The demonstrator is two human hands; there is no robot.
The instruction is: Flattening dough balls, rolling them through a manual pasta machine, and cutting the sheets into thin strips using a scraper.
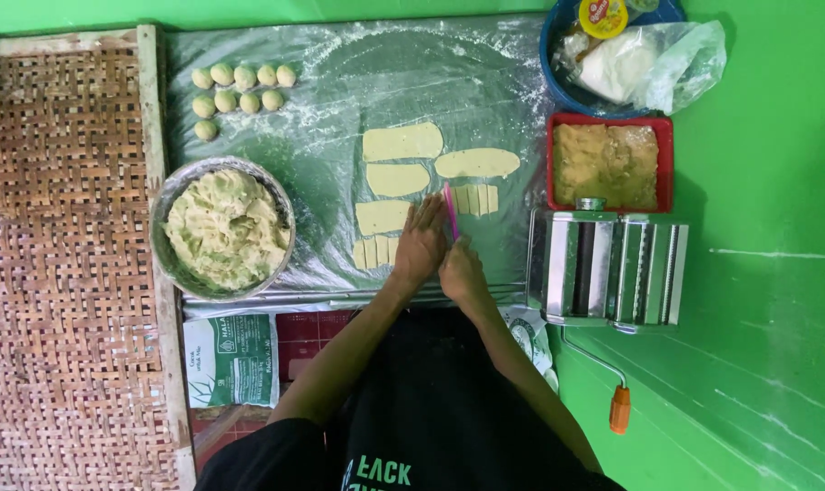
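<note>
The left hand (420, 244) lay spread flat on a thin dough strip (382, 217) near the front of the floured plastic-covered surface (340, 109), while the right hand (462, 273) pinched a pink cutter (451, 211) upright beside it. The dough looked soft, light and easily stretched, best lifted gently by its edges. Cut pieces (477, 199) lay just right of the cutter.

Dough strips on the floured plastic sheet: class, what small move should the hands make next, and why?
Probably shift the pink cutter sideways for another cut. The right hand holds it upright between two rows of cut pieces, the left hand presses a dough strip, and three strips lie uncut.
</note>
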